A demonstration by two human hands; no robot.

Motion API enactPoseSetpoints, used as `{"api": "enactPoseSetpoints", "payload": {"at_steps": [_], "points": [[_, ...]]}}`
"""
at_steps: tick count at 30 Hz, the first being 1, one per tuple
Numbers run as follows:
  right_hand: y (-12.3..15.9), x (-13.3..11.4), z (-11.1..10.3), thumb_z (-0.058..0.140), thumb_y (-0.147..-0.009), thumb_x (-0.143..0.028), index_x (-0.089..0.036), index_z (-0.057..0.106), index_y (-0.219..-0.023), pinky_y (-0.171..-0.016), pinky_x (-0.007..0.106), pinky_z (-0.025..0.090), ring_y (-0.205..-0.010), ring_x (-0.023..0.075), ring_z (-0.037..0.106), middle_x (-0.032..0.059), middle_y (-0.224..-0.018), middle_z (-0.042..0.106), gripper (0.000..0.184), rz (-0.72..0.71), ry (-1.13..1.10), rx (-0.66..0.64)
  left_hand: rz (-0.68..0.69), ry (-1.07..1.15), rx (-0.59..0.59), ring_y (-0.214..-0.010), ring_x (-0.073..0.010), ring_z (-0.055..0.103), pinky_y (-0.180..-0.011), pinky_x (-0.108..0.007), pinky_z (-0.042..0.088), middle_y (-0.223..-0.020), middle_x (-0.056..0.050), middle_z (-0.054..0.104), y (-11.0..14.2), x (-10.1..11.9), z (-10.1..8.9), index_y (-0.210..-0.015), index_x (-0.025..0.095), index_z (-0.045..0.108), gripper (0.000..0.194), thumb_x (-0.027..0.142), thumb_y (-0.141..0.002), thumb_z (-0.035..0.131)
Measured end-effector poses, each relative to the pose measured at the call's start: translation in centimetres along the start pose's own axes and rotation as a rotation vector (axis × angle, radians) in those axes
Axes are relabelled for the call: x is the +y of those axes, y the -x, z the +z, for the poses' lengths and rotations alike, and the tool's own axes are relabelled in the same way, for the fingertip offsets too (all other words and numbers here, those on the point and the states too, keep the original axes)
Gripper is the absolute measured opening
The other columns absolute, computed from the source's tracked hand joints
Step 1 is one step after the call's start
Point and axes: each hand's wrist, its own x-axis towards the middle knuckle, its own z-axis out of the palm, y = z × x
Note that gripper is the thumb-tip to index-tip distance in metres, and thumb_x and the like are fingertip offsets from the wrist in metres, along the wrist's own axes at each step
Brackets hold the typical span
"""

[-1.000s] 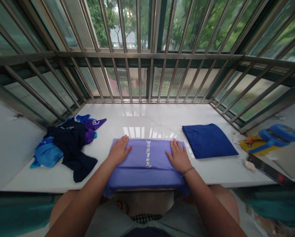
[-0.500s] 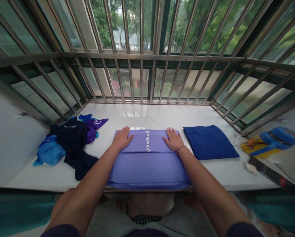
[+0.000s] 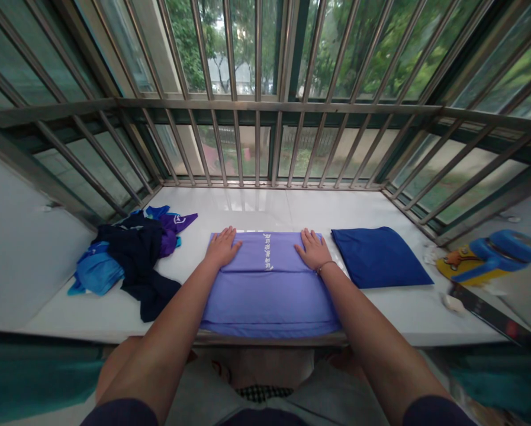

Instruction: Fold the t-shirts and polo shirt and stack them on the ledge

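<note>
A lilac garment (image 3: 269, 296), folded into a rectangle, lies flat before me, its near edge along the front of the white sill (image 3: 265, 207). White lettering runs down its upper layer. My left hand (image 3: 223, 247) rests flat on the garment's far left corner, fingers stretched out. On the far right corner lies my right hand (image 3: 313, 248), also flat with fingers spread, a thin bracelet on its wrist. Neither hand grips the cloth. Just right of it sits a folded dark blue garment (image 3: 380, 257).
At the left is a loose heap of clothes (image 3: 136, 248) in navy, bright blue and purple. A blue-and-yellow bottle (image 3: 491, 254), a small white object (image 3: 453, 303) and a long dark box (image 3: 489, 313) stand at the right. Metal bars (image 3: 272, 106) close off the window behind.
Both hands stay flat in the same places on the lilac garment. The view has shifted slightly, and the clothes have not visibly moved on the sill.
</note>
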Motion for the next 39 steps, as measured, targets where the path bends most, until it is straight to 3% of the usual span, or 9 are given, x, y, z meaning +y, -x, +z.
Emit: {"api": "enactPoseSetpoints", "payload": {"at_steps": [39], "points": [[-0.03, 0.18, 0.31, 0.02, -0.112, -0.064, -0.016, 0.022, -0.177, -0.135, 0.057, 0.016, -0.17, 0.0304, 0.016, 0.0125, -0.184, 0.019, 0.081, -0.003, -0.021, 0.02, -0.001, 0.017, -0.006, -0.168, -0.0293, 0.029, -0.136, -0.056, 0.022, -0.18, -0.012, 0.032, 0.0, 0.05, -0.13, -0.171, 0.021, 0.04, 0.071, 0.058, -0.112, 0.03]]}}
